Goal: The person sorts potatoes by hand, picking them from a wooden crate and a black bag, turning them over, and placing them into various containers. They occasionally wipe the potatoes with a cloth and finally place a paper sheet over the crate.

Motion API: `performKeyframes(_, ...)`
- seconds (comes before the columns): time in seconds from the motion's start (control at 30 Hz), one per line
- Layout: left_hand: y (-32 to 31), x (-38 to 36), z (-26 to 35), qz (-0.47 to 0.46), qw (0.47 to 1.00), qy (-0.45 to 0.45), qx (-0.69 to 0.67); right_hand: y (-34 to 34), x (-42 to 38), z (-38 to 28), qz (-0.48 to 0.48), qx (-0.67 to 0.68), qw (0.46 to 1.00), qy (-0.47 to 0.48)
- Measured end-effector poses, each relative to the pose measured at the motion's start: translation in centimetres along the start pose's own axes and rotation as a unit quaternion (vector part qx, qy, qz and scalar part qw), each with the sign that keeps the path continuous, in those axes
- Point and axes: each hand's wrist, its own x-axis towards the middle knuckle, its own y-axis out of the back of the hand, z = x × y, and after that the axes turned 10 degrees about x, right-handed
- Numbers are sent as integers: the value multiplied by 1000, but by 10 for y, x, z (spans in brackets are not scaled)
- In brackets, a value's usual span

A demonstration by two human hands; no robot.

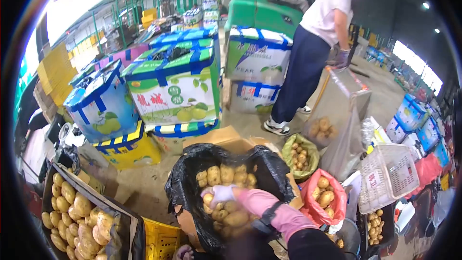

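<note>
My right hand (222, 195), in a pale purple glove, reaches into a cardboard box (188, 228) lined with a black plastic bag (185, 163). Its fingers curl around a potato (208, 199) at the left side of the bag. Other potatoes (237, 218) lie beneath and beyond the hand, those nearest me blurred. Low at the bottom edge, my left hand (184, 252) shows only in part, gloved, beside the box's near left corner. Its fingers are too little visible to read.
To the left stands a lined crate of large potatoes (79, 212) beside a yellow crate (161, 240). On the right are a green sack (287, 153), a red bag (308, 192) and a white basket (390, 175). Taped cartons (175, 96) stand ahead; a person (313, 43) holds a mesh-sided cart.
</note>
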Motion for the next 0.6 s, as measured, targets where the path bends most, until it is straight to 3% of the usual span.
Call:
performKeyframes(0.07,-10,8,7,-63,988,15,-142,-5,-78,-74,-4,39,998,51)
performKeyframes(0.17,-31,11,42,-135,933,48,-329,-50,-173,-151,65,-197,956,207)
performKeyframes(0.27,-65,-8,110,-162,848,35,-504,-128,-219,-163,159,-338,905,205)
performKeyframes(0.3,-73,-6,104,-163,819,9,-551,-150,-230,-166,158,-297,920,203)
performKeyframes(0.33,-86,0,88,-43,922,-178,-342,-156,-234,-157,199,-285,898,269)
performKeyframes(0.4,-74,-21,115,-149,849,-78,-501,-180,-232,-129,243,-221,861,389)
performKeyframes(0.47,-81,-32,109,-32,924,-221,-311,-191,-244,-131,301,-202,847,390)
performKeyframes(0.5,-78,-28,88,-70,860,-28,-504,-193,-249,-127,299,-171,860,375)
performKeyframes(0.53,-64,-37,100,-244,720,-14,-649,-195,-255,-130,276,-92,886,361)
performKeyframes(0.57,-63,-40,91,-250,685,-10,-684,-200,-252,-123,257,-8,886,385)
performKeyframes(0.6,-74,-47,77,-128,841,-165,-499,-206,-255,-126,219,66,897,379)
